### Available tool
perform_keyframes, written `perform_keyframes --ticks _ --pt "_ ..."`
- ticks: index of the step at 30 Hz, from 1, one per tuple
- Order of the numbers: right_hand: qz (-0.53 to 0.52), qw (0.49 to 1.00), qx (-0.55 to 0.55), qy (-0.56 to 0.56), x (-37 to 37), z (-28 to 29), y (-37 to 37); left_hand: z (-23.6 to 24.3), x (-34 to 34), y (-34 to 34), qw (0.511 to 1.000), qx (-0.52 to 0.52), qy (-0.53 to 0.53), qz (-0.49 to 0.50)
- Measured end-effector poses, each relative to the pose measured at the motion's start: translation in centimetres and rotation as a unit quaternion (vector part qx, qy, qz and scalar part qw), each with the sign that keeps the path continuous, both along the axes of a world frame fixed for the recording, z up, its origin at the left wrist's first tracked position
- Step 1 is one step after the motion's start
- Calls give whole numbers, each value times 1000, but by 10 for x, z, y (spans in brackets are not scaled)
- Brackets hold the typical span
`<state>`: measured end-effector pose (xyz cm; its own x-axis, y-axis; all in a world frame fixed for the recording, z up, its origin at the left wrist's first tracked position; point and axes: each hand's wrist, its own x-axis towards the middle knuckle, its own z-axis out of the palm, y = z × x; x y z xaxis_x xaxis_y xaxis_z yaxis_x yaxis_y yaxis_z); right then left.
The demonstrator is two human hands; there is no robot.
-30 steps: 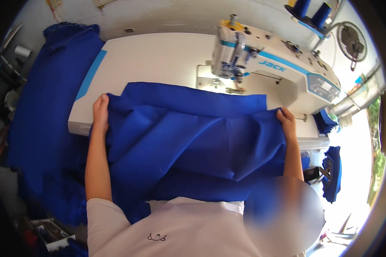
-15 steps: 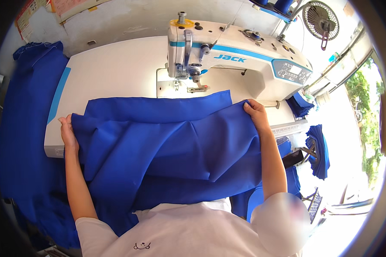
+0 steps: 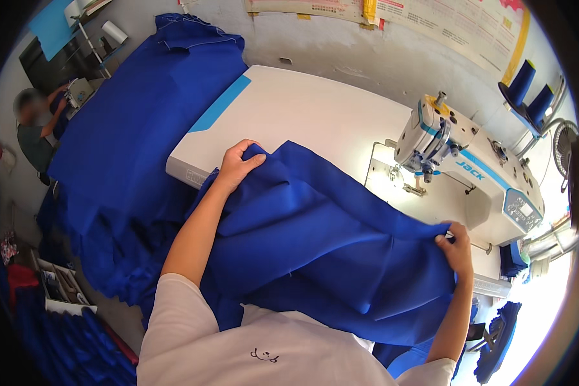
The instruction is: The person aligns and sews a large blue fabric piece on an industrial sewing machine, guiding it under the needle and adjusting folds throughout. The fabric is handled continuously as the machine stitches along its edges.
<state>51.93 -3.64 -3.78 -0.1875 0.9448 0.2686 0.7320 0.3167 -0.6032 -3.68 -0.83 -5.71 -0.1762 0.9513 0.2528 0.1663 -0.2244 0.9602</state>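
Note:
A wide piece of blue fabric (image 3: 341,238) stretches between my two hands, over the front of the sewing table and down toward my lap. My left hand (image 3: 239,166) pinches its upper left corner, thumb on top. At the fabric's upper right corner, my right hand (image 3: 455,244) grips the edge between thumb and fingers. Soft folds run across the cloth, and its far edge lies on the white table (image 3: 321,106). Beyond that edge stands a white and blue sewing machine (image 3: 469,154), its lit needle area apart from the fabric.
A large heap of blue cloth (image 3: 141,109) hangs left of the table. Two blue thread cones (image 3: 531,96) and a fan (image 3: 565,151) are at the right. Far left, another person (image 3: 35,132) sits at a machine. A box of tools (image 3: 63,286) stands lower left.
The view has swung left, bringing the other person and the box into sight. My left hand now curls over the fabric corner with its thumb on top; the right keeps its grip.

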Motion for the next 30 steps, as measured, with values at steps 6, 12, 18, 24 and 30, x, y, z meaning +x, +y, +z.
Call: perform_keyframes --ticks 6,12,18,24,30 --pt "-80 991 85 -63 -14 -27 -2 9 -9 -2 993 58 22 98" --pt "-102 986 132 5 -42 36 -39 48 20 -46 864 -181 406 -237" --pt "312 823 451 148 -214 162 -67 116 186 -33 872 68 337 -349" --pt "330 693 628 131 -297 204 -103 -17 291 -65 880 -17 209 -426" --pt "306 711 628 76 -214 203 -82 -162 97 -126 888 -136 373 -233"
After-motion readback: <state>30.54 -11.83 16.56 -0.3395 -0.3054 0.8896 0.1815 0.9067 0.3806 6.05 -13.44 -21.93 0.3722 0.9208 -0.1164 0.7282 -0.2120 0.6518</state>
